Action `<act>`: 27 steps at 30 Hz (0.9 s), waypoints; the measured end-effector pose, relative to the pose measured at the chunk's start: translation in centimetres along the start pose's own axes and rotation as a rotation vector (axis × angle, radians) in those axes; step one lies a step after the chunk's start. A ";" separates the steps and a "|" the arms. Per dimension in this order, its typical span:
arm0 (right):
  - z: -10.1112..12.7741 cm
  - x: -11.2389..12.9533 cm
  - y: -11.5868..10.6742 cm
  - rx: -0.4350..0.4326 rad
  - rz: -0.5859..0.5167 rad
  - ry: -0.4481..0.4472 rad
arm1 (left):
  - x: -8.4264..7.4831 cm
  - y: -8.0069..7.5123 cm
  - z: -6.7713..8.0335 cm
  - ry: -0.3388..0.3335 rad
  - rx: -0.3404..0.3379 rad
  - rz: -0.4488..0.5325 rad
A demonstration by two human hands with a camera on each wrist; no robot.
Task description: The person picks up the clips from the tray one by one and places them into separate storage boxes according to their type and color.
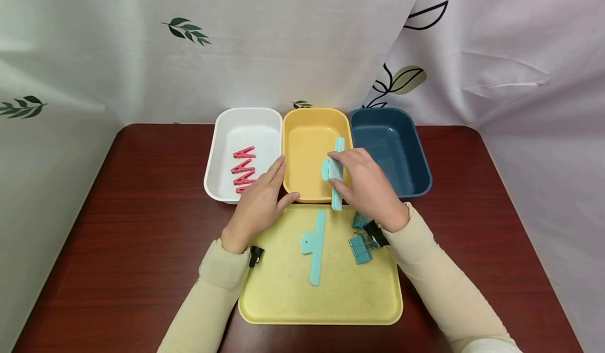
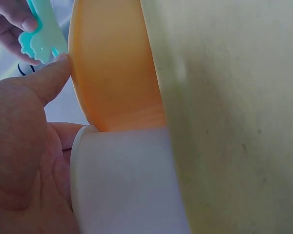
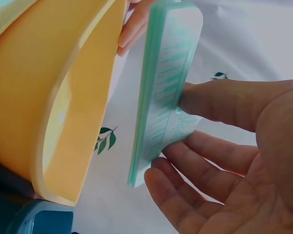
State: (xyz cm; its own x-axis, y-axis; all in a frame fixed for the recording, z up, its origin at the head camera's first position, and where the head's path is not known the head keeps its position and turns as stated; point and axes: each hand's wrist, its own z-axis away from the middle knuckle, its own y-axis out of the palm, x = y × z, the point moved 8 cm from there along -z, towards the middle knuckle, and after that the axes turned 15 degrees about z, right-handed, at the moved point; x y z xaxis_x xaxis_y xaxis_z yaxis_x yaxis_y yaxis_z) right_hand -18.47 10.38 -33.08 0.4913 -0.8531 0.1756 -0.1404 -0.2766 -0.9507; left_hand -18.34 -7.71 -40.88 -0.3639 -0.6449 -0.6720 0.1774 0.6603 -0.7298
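White cloth (image 1: 293, 38) with green leaves on it hangs behind a dark red-brown table (image 1: 156, 211), and I look at them from far away through three cameras. Side by side near the cloth I see a white bin (image 1: 224, 132), a yellow bin (image 1: 307, 153) and a blue bin (image 1: 387, 148). Red clips (image 1: 242, 167) lie in the white bin, one below the other, and the left hand (image 1: 261, 203) hides part of the lowest one. That hand is spread wide over the near side of the white bin, with its fingers straight and its thumb out to the side. The left wrist view shows me the thumb tip at the rim of the yellow bin. The right hand (image 1: 371, 185) has a narrow grip, and it pinches a long blue-green clip (image 1: 336, 169) between thumb and fingers. I see that clip over the right side of the yellow bin. Just in front of the bins lies a yellow tray (image 1: 283, 303), and a second long clip (image 1: 317, 248) rests on its middle. Near the right sleeve (image 1: 413, 240) I see blue wire clips (image 1: 361, 250) and a black clip (image 1: 375, 232) bunched together; the arm covers some, so I cannot count them. Another small black clip (image 1: 256, 256) sits right beside the left sleeve (image 1: 222, 266).
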 end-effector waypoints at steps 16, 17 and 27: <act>-2.3 -1.5 1.8 0.097 -0.015 0.028 | 0.1 0.2 0.0 0.008 0.002 -0.001; -2.4 -1.6 1.9 0.104 -0.012 0.029 | 0.1 0.2 0.0 0.007 0.003 0.000; -4.0 -2.1 3.1 0.172 0.018 0.045 | 0.2 0.1 0.0 0.008 0.004 0.004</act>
State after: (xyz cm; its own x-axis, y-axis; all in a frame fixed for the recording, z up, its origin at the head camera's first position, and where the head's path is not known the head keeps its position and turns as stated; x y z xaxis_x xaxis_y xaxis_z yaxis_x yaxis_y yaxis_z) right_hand -23.34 9.50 -35.42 0.4509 -0.8771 0.1654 0.0025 -0.1841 -0.9829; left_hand -18.36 -7.74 -41.09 -0.3702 -0.6392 -0.6741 0.1827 0.6613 -0.7275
